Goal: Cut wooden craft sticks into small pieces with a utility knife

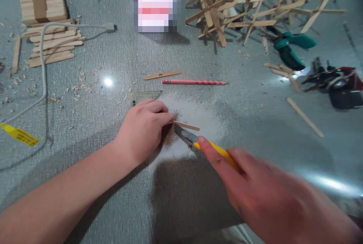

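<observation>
My left hand (146,128) is closed on a wooden craft stick (187,125), whose free end points right. Curled round a yellow utility knife (219,152) is my right hand (263,191); the metal blade end reaches the stick near my left fingertips. Whether the edge touches the wood, I cannot tell. Pale dust (198,109) covers the surface around and under the stick. Just beyond my left hand lies a clear ruler-like piece (146,94), partly covered. A pink pencil (195,82) and another craft stick (162,75) with a small notch lie farther back.
Bundled craft sticks (52,2) and loose ones (56,43) sit at the back left, beside a white cable (44,70). A tangled stick structure (227,9) stands back right, near green-handled pliers (295,43) and dark parts (334,81). A blurred-out bright object (154,2) is at the back.
</observation>
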### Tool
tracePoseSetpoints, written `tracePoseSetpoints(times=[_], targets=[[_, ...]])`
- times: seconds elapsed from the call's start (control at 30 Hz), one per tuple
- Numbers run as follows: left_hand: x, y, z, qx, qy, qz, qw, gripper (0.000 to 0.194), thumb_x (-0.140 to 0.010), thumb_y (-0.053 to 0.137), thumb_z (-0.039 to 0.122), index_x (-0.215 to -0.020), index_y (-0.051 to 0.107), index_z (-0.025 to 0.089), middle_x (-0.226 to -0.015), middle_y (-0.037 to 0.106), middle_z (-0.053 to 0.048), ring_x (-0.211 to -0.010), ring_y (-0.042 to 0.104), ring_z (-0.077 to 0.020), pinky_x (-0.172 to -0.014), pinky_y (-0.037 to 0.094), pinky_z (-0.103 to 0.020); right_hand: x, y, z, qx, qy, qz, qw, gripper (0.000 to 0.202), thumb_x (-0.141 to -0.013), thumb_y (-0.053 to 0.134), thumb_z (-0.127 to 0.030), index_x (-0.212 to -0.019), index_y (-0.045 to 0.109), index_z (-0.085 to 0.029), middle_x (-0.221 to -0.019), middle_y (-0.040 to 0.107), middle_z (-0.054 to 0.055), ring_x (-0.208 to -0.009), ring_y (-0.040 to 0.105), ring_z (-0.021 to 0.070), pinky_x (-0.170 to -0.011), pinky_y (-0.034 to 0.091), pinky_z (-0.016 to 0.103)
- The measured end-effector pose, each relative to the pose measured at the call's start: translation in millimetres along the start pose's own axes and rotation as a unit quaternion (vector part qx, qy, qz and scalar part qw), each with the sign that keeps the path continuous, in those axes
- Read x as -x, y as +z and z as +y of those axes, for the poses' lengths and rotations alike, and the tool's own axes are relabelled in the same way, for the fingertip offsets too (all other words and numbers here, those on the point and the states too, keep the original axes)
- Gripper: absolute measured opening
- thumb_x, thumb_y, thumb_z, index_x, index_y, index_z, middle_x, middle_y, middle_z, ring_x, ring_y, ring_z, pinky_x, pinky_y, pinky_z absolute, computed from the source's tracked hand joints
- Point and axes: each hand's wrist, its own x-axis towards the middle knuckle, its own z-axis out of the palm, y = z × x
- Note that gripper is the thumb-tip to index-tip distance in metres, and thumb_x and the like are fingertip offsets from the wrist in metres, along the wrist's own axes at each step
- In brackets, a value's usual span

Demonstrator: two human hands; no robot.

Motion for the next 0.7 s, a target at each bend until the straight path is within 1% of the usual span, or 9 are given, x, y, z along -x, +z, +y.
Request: tracePoseSetpoints(times=[0.17, 0.27, 0.4, 0.43, 0.5, 0.57, 0.6, 0.7], targets=[[0.0, 0.4, -0.6, -0.006, 0.0, -0.003, 1.0, 0.022, -0.091, 0.06, 0.009, -0.081, 0.077, 0.019, -0.085, 0.073, -0.002, -0.076, 0.062, -0.0168, -0.071, 0.05, -0.031, 0.7, 1.4, -1.8, 0.039, 0.008, -0.024, 0.999, 0.061, -0.083, 0.041, -0.002, -0.143, 0.049, -0.009, -0.072, 0.054, 0.002, -0.046, 0.049, 0.013, -0.042, 0.036, 0.027], [0.5, 1.1, -1.5, -0.013, 0.001, 0.0, 1.0, 0.022, -0.092, 0.06, 0.009, -0.081, 0.077, 0.02, -0.085, 0.073, -0.002, -0.075, 0.062, -0.0158, -0.071, 0.05, -0.03, 1.0, 4.2, 0.1, 0.055, -0.003, -0.026, 0.998, 0.06, -0.083, 0.046, -0.004, -0.143, 0.051, -0.01, -0.076, 0.058, 0.003, -0.049, 0.051, 0.0138, -0.045, 0.04, 0.028], [1.1, 1.2, -1.4, -0.017, 0.017, 0.024, 0.999, 0.02, -0.093, 0.058, 0.011, -0.083, 0.075, 0.017, -0.085, 0.073, -0.004, -0.076, 0.064, -0.017, -0.07, 0.051, -0.03, 0.6, 12.3, 2.0, 0.055, -0.003, 0.024, 0.998, 0.053, -0.09, 0.04, -0.004, -0.141, 0.053, -0.013, -0.082, 0.062, 0.005, -0.056, 0.054, 0.0138, -0.053, 0.044, 0.028], [1.3, 0.7, -0.9, -0.02, 0.024, 0.031, 0.999, 0.02, -0.094, 0.058, 0.011, -0.084, 0.074, 0.016, -0.085, 0.073, -0.004, -0.076, 0.064, -0.0173, -0.071, 0.052, -0.03, 0.4, 14.8, 2.4, 0.058, 0.002, 0.038, 0.998, 0.049, -0.093, 0.04, -0.007, -0.14, 0.054, -0.013, -0.081, 0.062, 0.004, -0.057, 0.054, 0.0138, -0.054, 0.044, 0.028], [2.0, -1.2, 1.0, -0.025, 0.036, 0.045, 0.998, 0.02, -0.095, 0.055, 0.011, -0.086, 0.073, 0.015, -0.086, 0.073, -0.005, -0.077, 0.064, -0.0173, -0.072, 0.052, -0.031, -0.4, 19.7, 3.8, 0.065, 0.013, 0.064, 0.996, 0.041, -0.1, 0.044, -0.018, -0.139, 0.055, -0.01, -0.078, 0.061, 0.004, -0.057, 0.054, 0.0146, -0.055, 0.043, 0.029], [3.6, -4.0, 3.4, -0.022, 0.038, 0.062, 0.997, 0.019, -0.096, 0.054, 0.012, -0.089, 0.071, 0.015, -0.087, 0.074, -0.005, -0.076, 0.065, -0.0164, -0.071, 0.053, -0.03, -1.5, 24.0, 7.1, 0.068, 0.028, 0.097, 0.993, 0.041, -0.102, 0.049, -0.029, -0.136, 0.055, -0.006, -0.075, 0.061, 0.003, -0.058, 0.053, 0.0157, -0.053, 0.041, 0.03], [4.9, -5.6, 4.7, -0.016, 0.034, 0.071, 0.997, 0.017, -0.096, 0.054, 0.014, -0.09, 0.07, 0.016, -0.088, 0.074, -0.004, -0.076, 0.065, -0.0157, -0.07, 0.053, -0.029, -2.3, 25.8, 9.6, 0.064, 0.034, 0.112, 0.991, 0.042, -0.102, 0.049, -0.031, -0.135, 0.055, -0.005, -0.075, 0.062, 0.003, -0.058, 0.054, 0.0164, -0.054, 0.041, 0.03], [10.7, -9.6, 7.9, 0.0, 0.031, 0.111, 0.993, 0.009, -0.095, 0.06, 0.016, -0.096, 0.069, 0.018, -0.094, 0.076, -0.003, -0.077, 0.069, -0.013, -0.066, 0.053, -0.025, -6.1, 30.6, 19.4, 0.029, 0.045, 0.143, 0.988, 0.03, -0.101, 0.051, -0.027, -0.123, 0.058, -0.007, -0.079, 0.065, 0.007, -0.065, 0.056, 0.0192, -0.06, 0.045, 0.032]])
